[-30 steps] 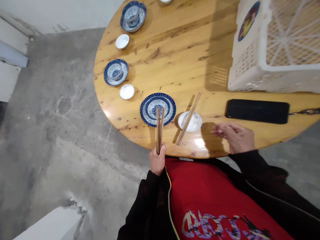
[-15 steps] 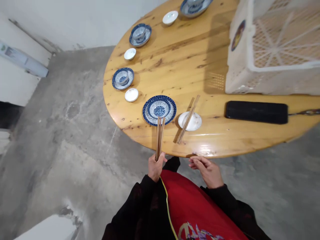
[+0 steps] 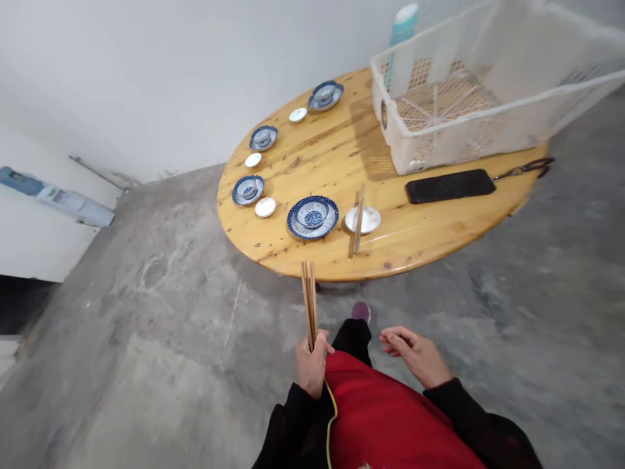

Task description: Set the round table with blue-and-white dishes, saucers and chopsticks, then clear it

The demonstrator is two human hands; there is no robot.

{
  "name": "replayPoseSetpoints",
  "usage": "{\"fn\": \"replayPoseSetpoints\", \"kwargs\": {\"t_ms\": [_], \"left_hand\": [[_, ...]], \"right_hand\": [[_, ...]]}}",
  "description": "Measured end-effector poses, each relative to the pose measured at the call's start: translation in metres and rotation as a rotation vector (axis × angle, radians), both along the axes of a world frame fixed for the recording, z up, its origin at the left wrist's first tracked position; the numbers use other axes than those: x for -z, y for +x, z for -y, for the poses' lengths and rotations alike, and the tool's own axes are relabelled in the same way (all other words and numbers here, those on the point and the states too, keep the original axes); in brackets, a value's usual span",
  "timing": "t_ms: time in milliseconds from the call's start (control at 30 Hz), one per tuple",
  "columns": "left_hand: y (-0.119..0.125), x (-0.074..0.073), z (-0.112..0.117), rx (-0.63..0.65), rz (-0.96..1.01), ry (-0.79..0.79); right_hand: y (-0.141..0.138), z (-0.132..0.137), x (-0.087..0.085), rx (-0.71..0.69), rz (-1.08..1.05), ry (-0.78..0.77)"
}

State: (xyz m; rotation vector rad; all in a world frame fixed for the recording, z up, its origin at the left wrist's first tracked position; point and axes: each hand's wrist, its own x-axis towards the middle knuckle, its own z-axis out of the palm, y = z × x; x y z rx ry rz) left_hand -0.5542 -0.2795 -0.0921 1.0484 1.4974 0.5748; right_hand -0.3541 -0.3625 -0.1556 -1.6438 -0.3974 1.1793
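My left hand point(image 3: 312, 365) is closed around a bundle of wooden chopsticks point(image 3: 310, 299), which point up and away, in front of the table's near edge. My right hand point(image 3: 417, 355) hangs in the air to the right, fingers loosely bent and a little apart, holding nothing. On the table, nearest to my hands, a blue-patterned bowl stands on a blue-rimmed plate point(image 3: 296, 229). Beside it is a small white dish point(image 3: 372, 220) with a pair of chopsticks point(image 3: 360, 218) lying across it.
The round wooden table point(image 3: 322, 156) carries several more bowl-on-plate sets along its left edge, with small white dishes point(image 3: 265, 207) between them. A black phone point(image 3: 450, 186) with a strap lies before a white plastic crate point(image 3: 454, 146). Behind the crate stands a blue-green bottle point(image 3: 404, 25).
I have moved back from the table, so more of it and the crate shows. Both hands are farther from its edge. The chopsticks stay in my left hand.
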Motion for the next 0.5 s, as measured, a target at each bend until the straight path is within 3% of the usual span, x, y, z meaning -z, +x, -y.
{"fn": "replayPoseSetpoints", "kwargs": {"t_ms": [133, 300, 500], "left_hand": [[-0.005, -0.004, 0.002, -0.017, 0.052, 0.041], [-0.007, -0.003, -0.01, 0.029, 0.1, 0.066], [-0.054, -0.01, -0.046, -0.044, 0.069, 0.062]], "right_hand": [[-0.014, 0.005, -0.008, -0.093, 0.08, 0.027], [-0.004, -0.001, -0.005, -0.054, 0.209, 0.063], [0.025, -0.062, -0.003, 0.074, 0.561, -0.018]]}}
